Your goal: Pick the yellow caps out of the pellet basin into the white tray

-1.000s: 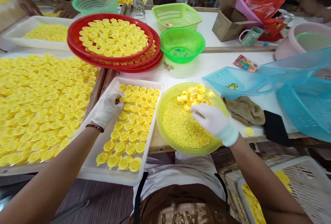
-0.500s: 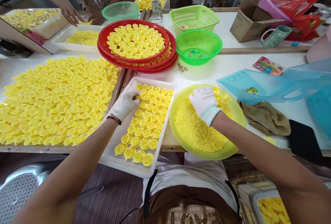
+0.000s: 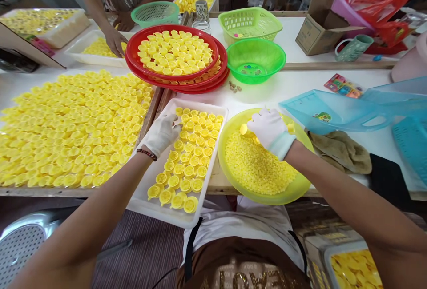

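My left hand (image 3: 162,134), in a white glove, rests over the left side of a white tray (image 3: 147,204). Its fingers are loosely bent and apart at the edge of the rows of small round yellow plastic cups (image 3: 190,172); nothing shows in its grasp. My right hand (image 3: 267,130), also gloved, is over the back of a yellow bowl (image 3: 230,182) with its fingers curled. A yellow plastic disc-like piece (image 3: 244,129) sticks out at its fingertips, others lie under and beside it, and the palm is hidden. Small yellow pellets (image 3: 260,173) fill much of the bowl.
Many yellow cups (image 3: 76,133) cover the left table. Stacked red trays (image 3: 133,58) stand behind the white tray, beside a green bowl (image 3: 256,73). Blue scoops (image 3: 336,111) and a brown cloth (image 3: 340,151) lie right. A co-worker's hand (image 3: 115,41) reaches into another tray.
My right hand has shifted slightly right within the bowl, and yellow pieces now show at its fingertips. My left hand's fingers have parted a little. The co-worker's hand has moved right and lower.
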Tool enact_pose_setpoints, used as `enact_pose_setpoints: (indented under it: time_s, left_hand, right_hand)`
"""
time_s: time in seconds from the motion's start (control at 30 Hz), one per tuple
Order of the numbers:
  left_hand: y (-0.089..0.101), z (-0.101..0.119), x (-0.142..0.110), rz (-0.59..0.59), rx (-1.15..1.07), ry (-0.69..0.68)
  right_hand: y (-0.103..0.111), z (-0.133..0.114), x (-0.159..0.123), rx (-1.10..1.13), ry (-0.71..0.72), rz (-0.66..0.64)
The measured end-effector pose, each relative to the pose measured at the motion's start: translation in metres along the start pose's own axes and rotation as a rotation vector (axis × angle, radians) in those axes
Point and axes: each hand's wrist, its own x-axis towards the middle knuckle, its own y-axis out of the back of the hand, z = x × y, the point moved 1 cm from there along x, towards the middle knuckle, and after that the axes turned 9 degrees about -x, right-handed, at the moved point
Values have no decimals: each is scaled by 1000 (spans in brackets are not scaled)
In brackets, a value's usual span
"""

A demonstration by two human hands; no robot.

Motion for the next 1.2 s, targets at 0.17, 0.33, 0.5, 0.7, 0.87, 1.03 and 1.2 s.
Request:
enact_pose_setpoints:
  time_s: [0.17, 0.33, 0.5, 0.7, 0.87, 1.03, 1.2]
  left_hand:
    - [-3, 53, -14, 84, -95, -255]
    - [-29, 120, -29, -12, -217, -444]
    - [-47, 159, -35, -77, -214, -553]
    - [-69, 192, -13, -206, 75, -561]
    - [-72, 200, 0, -246, 106, -490]
    - [-68, 199, -1, -240, 99, -484]
    - [-82, 204, 10, -299, 108, -475]
  right_hand:
    - [0, 1, -4, 24, -14, 37]
    - [-12, 4, 0, 31, 37, -57]
    - [-6, 14, -18, 67, -5, 28]
    - [-9, -2, -66, 390, -22, -46]
    - [-36, -16, -98, 458, -167, -262]
    - [-36, -30, -97, 561, -192, -281]
    - [-29, -38, -97, 736, -79, -319]
